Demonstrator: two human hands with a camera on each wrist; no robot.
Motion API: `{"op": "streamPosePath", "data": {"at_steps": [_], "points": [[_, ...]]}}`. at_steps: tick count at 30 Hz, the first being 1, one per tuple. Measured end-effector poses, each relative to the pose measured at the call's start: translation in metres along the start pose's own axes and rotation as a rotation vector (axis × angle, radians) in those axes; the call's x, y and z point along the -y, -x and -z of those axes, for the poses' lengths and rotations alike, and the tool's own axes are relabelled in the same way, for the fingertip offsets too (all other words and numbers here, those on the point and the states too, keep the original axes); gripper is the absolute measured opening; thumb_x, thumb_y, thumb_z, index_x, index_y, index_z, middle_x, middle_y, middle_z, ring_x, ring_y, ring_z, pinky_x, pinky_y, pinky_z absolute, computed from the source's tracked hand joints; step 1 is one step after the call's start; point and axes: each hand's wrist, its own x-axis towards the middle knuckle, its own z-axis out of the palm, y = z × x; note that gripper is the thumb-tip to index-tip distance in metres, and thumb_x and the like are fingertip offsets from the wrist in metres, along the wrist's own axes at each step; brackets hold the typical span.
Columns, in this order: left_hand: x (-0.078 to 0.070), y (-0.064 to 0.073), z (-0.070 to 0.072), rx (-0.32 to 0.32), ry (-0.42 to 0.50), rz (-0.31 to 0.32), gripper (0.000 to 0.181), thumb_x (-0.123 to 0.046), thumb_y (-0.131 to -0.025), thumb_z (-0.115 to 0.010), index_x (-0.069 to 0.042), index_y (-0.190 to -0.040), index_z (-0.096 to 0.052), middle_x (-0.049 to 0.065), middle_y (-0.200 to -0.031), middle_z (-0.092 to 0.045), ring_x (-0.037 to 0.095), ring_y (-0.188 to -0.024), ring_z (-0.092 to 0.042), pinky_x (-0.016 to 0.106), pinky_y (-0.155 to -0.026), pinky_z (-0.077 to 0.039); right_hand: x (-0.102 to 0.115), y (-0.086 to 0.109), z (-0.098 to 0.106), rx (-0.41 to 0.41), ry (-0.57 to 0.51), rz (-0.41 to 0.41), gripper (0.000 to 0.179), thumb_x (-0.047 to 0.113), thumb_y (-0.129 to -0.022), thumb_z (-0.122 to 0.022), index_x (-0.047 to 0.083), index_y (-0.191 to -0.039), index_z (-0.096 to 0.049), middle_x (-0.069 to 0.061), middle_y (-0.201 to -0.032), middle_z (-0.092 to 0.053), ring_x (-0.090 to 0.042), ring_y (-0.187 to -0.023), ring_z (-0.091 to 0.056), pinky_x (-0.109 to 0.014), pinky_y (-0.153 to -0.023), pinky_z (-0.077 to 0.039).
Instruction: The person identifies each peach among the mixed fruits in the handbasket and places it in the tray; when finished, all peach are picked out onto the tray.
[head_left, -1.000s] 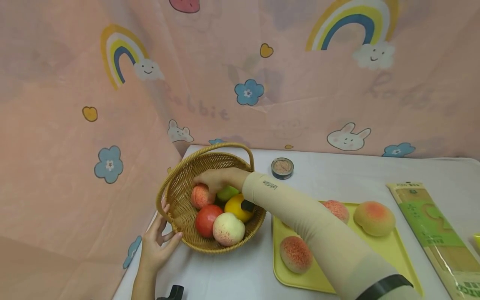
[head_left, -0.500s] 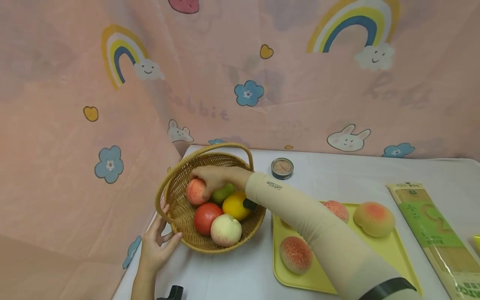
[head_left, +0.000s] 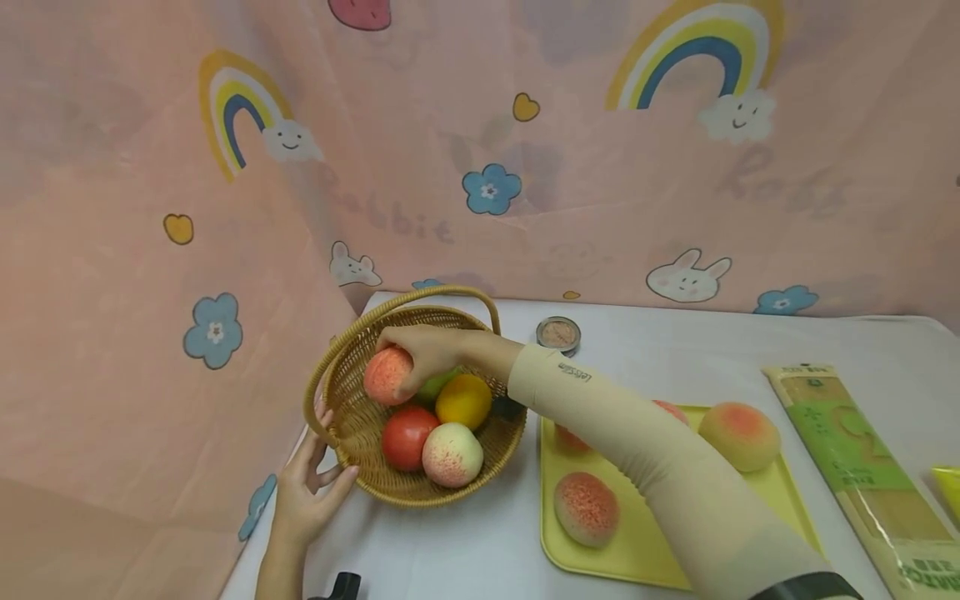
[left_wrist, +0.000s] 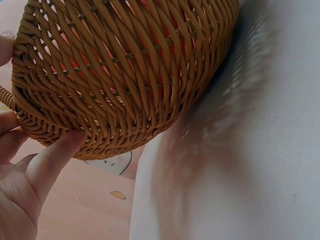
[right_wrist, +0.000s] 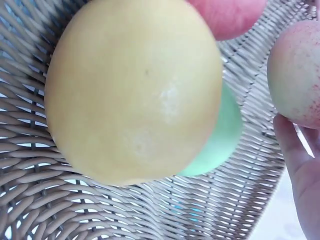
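A wicker basket (head_left: 360, 433) with an arched handle stands at the table's left. My right hand (head_left: 427, 354) reaches inside and grips a pink-red peach (head_left: 386, 377), raised off the other fruit; the right wrist view has this peach (right_wrist: 297, 75) at its right edge. Below the hand lie a yellow fruit (head_left: 463, 402), a red round fruit (head_left: 408, 438), a pale speckled peach (head_left: 452, 455) and a partly covered green fruit (head_left: 435, 386). My left hand (head_left: 300, 492) holds the basket's left side, its thumb (left_wrist: 55, 157) against the weave by the handle's foot.
Right of the basket, a yellow tray (head_left: 600, 560) carries several peaches (head_left: 587, 509), partly behind my right sleeve. A small round tin (head_left: 558, 335) stands behind. A long flat packet (head_left: 855, 458) lies at the right. Pink printed cloth (head_left: 420, 125) hangs behind the table.
My right hand has lifted the pink-red peach and shifted it slightly left, up from the red fruit. The yellow fruit has settled a little. My left hand stays on the basket.
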Motion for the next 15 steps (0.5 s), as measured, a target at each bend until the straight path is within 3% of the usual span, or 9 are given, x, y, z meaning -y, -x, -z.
{"op": "streamPosePath", "data": {"at_steps": [9, 15], "points": [[-0.002, 0.000, -0.002, -0.005, -0.008, -0.012, 0.079, 0.020, -0.073, -0.065, 0.007, -0.144, -0.031, 0.024, -0.155, -0.018, 0.016, -0.138, -0.033, 0.020, -0.079, -0.052, 0.009, 0.028, 0.006, -0.005, 0.008, 0.024, 0.068, 0.036, -0.077, -0.076, 0.018, -0.136, -0.046, 0.000, -0.128, -0.051, -0.012, -0.113, -0.049, -0.027, -0.093, -0.047], [0.002, 0.000, 0.001, -0.004, -0.024, -0.017, 0.079, 0.019, -0.074, -0.065, 0.006, -0.144, -0.031, 0.024, -0.155, -0.020, 0.010, -0.137, -0.033, 0.018, -0.080, -0.052, 0.020, 0.048, 0.010, -0.033, 0.000, 0.058, 0.068, 0.038, -0.074, -0.077, 0.019, -0.133, -0.047, 0.002, -0.124, -0.051, -0.010, -0.112, -0.047, -0.026, -0.092, -0.046]]}}
